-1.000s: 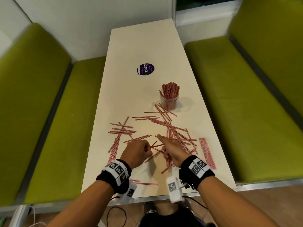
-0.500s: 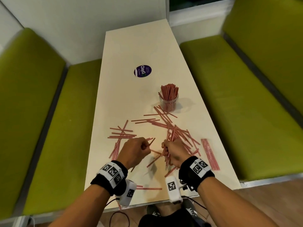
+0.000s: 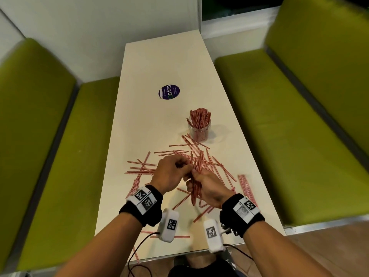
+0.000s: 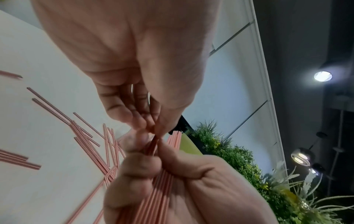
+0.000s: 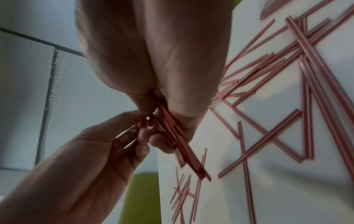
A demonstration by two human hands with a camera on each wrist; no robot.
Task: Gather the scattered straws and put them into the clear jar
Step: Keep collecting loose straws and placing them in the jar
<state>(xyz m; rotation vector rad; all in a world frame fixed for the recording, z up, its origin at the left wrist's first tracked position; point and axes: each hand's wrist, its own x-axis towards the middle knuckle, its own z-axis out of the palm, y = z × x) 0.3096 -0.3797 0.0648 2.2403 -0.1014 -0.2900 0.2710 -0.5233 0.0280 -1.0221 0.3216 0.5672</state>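
Observation:
Thin red-striped straws (image 3: 217, 168) lie scattered over the near half of the cream table (image 3: 151, 62). Beyond them stands the clear jar (image 3: 199, 128), with several straws upright in it. My right hand (image 3: 207, 186) grips a bundle of straws (image 3: 196, 176) raised above the table, also seen as the bundle (image 5: 178, 136) from the right wrist. My left hand (image 3: 171, 174) is beside it, fingertips (image 4: 153, 128) pinching the straws of the same bundle (image 4: 159, 189) at the right hand's thumb.
Green padded benches (image 3: 289, 126) flank the table on both sides. A round purple sticker (image 3: 169, 92) lies on the far half of the table. A tidy row of straws (image 3: 246, 186) lies near the right edge. More straws (image 3: 139, 168) lie at the left.
Both hands have lifted off the table and come together. The right hand's bundle now stands raised, and the left hand has moved right to meet it.

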